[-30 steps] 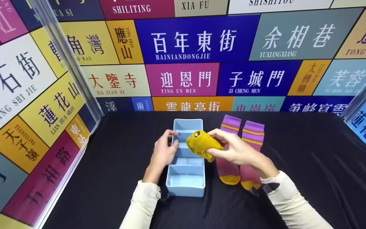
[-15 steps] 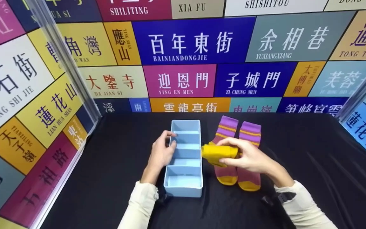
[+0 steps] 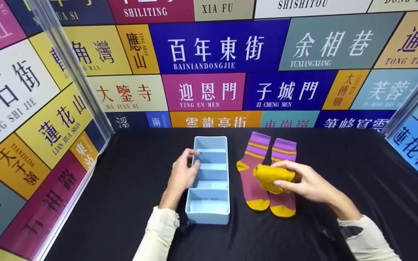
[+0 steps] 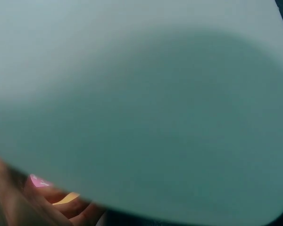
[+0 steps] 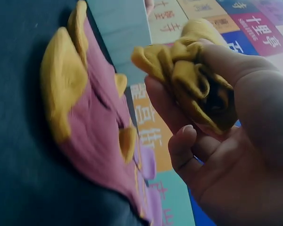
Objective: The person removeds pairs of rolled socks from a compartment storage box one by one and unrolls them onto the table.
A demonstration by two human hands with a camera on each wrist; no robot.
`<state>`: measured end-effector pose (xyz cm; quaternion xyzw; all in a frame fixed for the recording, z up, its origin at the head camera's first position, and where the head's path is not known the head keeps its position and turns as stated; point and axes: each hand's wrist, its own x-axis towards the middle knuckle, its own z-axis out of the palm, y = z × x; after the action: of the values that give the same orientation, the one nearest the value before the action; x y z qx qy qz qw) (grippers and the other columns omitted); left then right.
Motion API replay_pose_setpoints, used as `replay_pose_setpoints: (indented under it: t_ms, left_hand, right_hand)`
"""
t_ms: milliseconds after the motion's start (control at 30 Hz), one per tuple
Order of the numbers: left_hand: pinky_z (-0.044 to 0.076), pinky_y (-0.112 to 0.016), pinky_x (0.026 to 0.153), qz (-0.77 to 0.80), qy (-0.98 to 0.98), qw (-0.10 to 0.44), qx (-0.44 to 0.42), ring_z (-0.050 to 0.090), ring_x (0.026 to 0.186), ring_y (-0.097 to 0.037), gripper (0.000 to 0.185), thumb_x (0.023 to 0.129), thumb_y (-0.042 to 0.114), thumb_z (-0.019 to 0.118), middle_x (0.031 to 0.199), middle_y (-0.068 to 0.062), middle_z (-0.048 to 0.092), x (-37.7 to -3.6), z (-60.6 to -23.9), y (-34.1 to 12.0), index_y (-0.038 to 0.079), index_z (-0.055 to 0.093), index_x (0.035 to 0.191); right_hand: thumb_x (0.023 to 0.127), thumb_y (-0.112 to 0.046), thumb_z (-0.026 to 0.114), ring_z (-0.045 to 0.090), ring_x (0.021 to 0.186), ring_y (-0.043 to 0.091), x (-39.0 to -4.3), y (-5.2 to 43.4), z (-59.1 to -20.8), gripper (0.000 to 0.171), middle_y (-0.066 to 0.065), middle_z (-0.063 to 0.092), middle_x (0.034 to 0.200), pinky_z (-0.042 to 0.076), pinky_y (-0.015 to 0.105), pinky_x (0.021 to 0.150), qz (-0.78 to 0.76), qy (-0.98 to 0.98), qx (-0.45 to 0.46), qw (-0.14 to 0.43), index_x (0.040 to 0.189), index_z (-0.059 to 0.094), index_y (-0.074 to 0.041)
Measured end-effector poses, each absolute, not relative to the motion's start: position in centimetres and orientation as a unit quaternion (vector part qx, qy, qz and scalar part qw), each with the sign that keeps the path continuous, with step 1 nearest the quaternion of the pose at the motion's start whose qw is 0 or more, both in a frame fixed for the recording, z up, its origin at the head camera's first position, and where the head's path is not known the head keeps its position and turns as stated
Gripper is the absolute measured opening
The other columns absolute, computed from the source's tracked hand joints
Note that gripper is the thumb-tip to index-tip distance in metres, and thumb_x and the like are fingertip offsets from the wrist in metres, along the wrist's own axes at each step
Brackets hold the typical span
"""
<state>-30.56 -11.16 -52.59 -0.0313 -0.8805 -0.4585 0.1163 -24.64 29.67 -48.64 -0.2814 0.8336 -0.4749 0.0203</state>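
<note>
In the head view my left hand [image 3: 183, 172] holds the left rim of a pale blue divided storage box [image 3: 208, 218], its fingertips over the edge. The box wall [image 4: 160, 132] fills most of the left wrist view and hides much of that hand. My right hand [image 3: 312, 182] grips a rolled yellow sock bundle [image 3: 271, 177] between thumb and fingers, above two flat socks. The left flat sock [image 3: 255, 186] and right flat sock [image 3: 283, 208] are purple and dusty pink, with yellow stripes, heels and toes. Folded layers of the bundle show in the right wrist view.
Black cloth [image 3: 140, 159] covers the table. Behind it stands a wall of coloured signs [image 3: 216, 47], with clear upright panels [image 3: 85, 79] at the sides. A dark wristband [image 3: 350, 231] shows at the right cuff.
My right hand has carried the yellow sock bundle rightward, away from above the box to over the flat socks. My left hand stays at the box rim.
</note>
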Motion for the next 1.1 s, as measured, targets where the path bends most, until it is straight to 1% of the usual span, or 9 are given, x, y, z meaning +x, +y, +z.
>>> replay_pose_setpoints:
  t_ms: [100, 233, 367, 467, 567, 700, 800, 1033, 1100]
  left_hand:
    - [0.054, -0.045, 0.090, -0.459, -0.880, 0.113, -0.033, 0.067, 0.098, -0.021, 0.025, 0.101, 0.019, 0.072, 0.125, 0.001, 0.077, -30.6, -52.6, -11.2, 0.028, 0.070, 0.124]
    - [0.054, -0.046, 0.091, -0.458, -0.881, 0.113, -0.035, 0.067, 0.099, -0.022, 0.025, 0.101, 0.020, 0.071, 0.126, -0.002, 0.077, -30.6, -52.5, -11.2, 0.028, 0.070, 0.125]
    - [0.054, -0.046, 0.094, -0.464, -0.877, 0.116, -0.041, 0.068, 0.103, -0.023, 0.025, 0.101, 0.019, 0.071, 0.126, -0.004, 0.077, -30.6, -52.6, -11.2, 0.026, 0.070, 0.125]
    - [0.054, -0.046, 0.098, -0.467, -0.875, 0.117, -0.046, 0.068, 0.106, -0.024, 0.025, 0.100, 0.019, 0.071, 0.127, -0.006, 0.077, -30.7, -52.6, -11.2, 0.026, 0.070, 0.125]
    - [0.054, -0.046, 0.096, -0.464, -0.877, 0.118, -0.045, 0.068, 0.105, -0.024, 0.025, 0.101, 0.019, 0.071, 0.128, -0.005, 0.077, -30.6, -52.6, -11.2, 0.026, 0.070, 0.125]
    - [0.054, -0.045, 0.093, -0.461, -0.879, 0.118, -0.041, 0.067, 0.101, -0.023, 0.025, 0.101, 0.020, 0.070, 0.126, -0.002, 0.077, -30.5, -52.5, -11.2, 0.027, 0.070, 0.125]
    - [0.054, -0.044, 0.091, -0.460, -0.879, 0.117, -0.039, 0.067, 0.099, -0.022, 0.025, 0.101, 0.021, 0.070, 0.126, -0.001, 0.077, -30.4, -52.6, -11.2, 0.027, 0.070, 0.125]
    - [0.054, -0.045, 0.096, -0.450, -0.883, 0.127, -0.042, 0.067, 0.105, -0.024, 0.024, 0.101, 0.020, 0.070, 0.126, -0.002, 0.077, -30.4, -52.6, -11.1, 0.026, 0.071, 0.124]
    - [0.054, -0.047, 0.097, -0.443, -0.886, 0.132, -0.044, 0.067, 0.108, -0.025, 0.024, 0.101, 0.019, 0.070, 0.126, -0.004, 0.076, -30.4, -52.4, -11.0, 0.026, 0.071, 0.124]
  right_hand:
    - [0.095, -0.015, 0.084, 0.071, 0.101, 0.020, -24.5, 31.0, -49.1, 0.045, 0.002, 0.074, 0.119, 0.063, 0.028, 0.087, -0.469, 0.838, -0.278, 0.022, 0.137, 0.069, -0.022]
    - [0.094, -0.022, 0.087, 0.070, 0.097, 0.017, -24.1, 32.8, -49.7, 0.043, -0.003, 0.075, 0.114, 0.060, 0.024, 0.085, -0.435, 0.863, -0.257, 0.015, 0.134, 0.070, -0.027]
    - [0.093, -0.025, 0.087, 0.070, 0.091, 0.016, -23.8, 34.3, -50.0, 0.042, -0.004, 0.075, 0.108, 0.059, 0.025, 0.079, -0.418, 0.876, -0.241, 0.010, 0.132, 0.071, -0.027]
    - [0.095, -0.023, 0.085, 0.071, 0.080, 0.018, -23.6, 35.3, -50.1, 0.039, -0.001, 0.074, 0.103, 0.060, 0.029, 0.070, -0.424, 0.876, -0.230, 0.013, 0.131, 0.071, -0.025]
    - [0.099, -0.021, 0.081, 0.070, 0.075, 0.017, -23.6, 36.3, -50.3, 0.032, 0.000, 0.073, 0.099, 0.059, 0.029, 0.066, -0.422, 0.879, -0.222, 0.009, 0.129, 0.072, -0.024]
    - [0.101, -0.021, 0.077, 0.069, 0.083, 0.015, -23.6, 37.4, -50.6, 0.027, -0.001, 0.074, 0.100, 0.057, 0.027, 0.071, -0.408, 0.886, -0.219, 0.009, 0.128, 0.074, -0.025]
    - [0.101, -0.022, 0.078, 0.069, 0.086, 0.015, -23.6, 38.0, -50.8, 0.028, -0.001, 0.075, 0.102, 0.057, 0.027, 0.073, -0.405, 0.889, -0.213, 0.018, 0.128, 0.074, -0.025]
    - [0.098, -0.015, 0.080, 0.069, 0.074, 0.023, -23.9, 39.2, -51.5, 0.032, 0.009, 0.072, 0.099, 0.059, 0.031, 0.063, -0.447, 0.867, -0.216, 0.031, 0.128, 0.067, -0.013]
    - [0.098, -0.014, 0.080, 0.069, 0.071, 0.024, -24.0, 39.6, -51.7, 0.032, 0.009, 0.073, 0.099, 0.059, 0.032, 0.062, -0.451, 0.864, -0.219, 0.037, 0.127, 0.068, -0.013]
